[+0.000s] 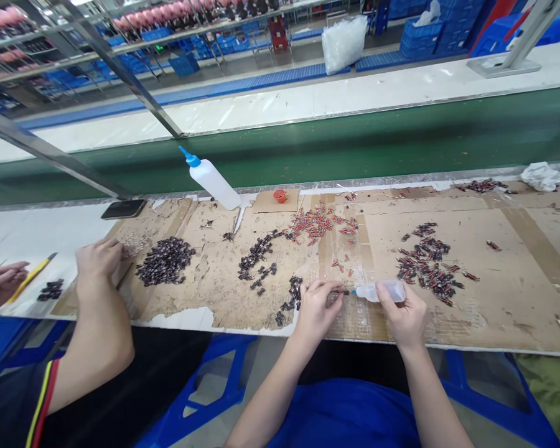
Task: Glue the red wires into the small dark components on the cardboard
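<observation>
My right hand [407, 317] is wrapped round a small translucent squeeze bottle [371, 291], held on its side with the thin tip pointing left. That tip meets, or almost meets, a tiny dark part [346, 292] pinched in the fingers of my left hand [318, 305]; its details are too small to make out. Just left of my left hand lie loose black parts [293, 295]. Beyond both hands is a scattered pile of small red parts [312, 223]. Right of my right hand sits a heap of black-and-red parts [432, 267].
Cardboard [471, 323] covers the bench. A large white bottle with a blue nozzle [217, 185], a red cap-like cup [280, 196] and a phone [124, 209] lie towards the back. At left, a co-worker's hand [98, 258] is beside a black pile [165, 261] and a yellow cutter [32, 278].
</observation>
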Motion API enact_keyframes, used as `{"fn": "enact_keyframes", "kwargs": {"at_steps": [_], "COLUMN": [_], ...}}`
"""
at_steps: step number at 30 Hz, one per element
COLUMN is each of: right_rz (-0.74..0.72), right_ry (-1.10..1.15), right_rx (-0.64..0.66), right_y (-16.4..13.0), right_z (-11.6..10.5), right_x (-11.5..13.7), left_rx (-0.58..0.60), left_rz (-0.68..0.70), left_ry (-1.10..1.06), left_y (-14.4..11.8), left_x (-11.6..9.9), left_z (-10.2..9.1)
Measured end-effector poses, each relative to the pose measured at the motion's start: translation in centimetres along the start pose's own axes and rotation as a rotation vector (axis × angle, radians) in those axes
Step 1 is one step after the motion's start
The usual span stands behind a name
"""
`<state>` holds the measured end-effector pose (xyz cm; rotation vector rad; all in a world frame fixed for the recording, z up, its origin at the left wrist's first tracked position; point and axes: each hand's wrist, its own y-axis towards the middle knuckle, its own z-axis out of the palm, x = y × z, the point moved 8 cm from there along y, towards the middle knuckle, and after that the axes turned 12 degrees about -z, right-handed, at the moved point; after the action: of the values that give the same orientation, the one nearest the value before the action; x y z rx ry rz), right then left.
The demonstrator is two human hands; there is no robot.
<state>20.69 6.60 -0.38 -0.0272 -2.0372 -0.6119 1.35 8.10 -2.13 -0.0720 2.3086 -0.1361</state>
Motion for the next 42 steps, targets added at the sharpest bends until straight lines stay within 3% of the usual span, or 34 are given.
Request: {"fn": "enact_keyframes", "kwargs": {"at_steps": [8, 24, 30, 37, 42], "right_rz": [-0.045, 0.007, 0.079, 0.149, 0.111], "right_ry": [-0.047, 0.044, 0.101, 0.321, 0.247], "right_rx": [0.032, 0.031, -0.043, -0.284, -0.218], "right_y": [0.1, 0.2, -0.2, 0.5, 2.0], "right_z": [0.3, 0.4, 0.0, -1.2, 0.0], "right_x": [0.2, 0.0, -0.9, -2.1, -2.4], "left_rx": [-0.018, 0.008, -0.006, 0.045, -0.113], "left_rz": [-0.007, -0.055, -0.06, -0.014, -0.004], "left_ry": [0.008, -0.002, 0.023, 0.012, 0.105], "left_y": [0.0, 0.0, -0.1, 0.4, 2.1], "left_x": [-0.2, -0.2, -0.3, -0.6, -1.4], "left_z": [-0.2, -0.1, -0.2, -0.6, -2.8]}}
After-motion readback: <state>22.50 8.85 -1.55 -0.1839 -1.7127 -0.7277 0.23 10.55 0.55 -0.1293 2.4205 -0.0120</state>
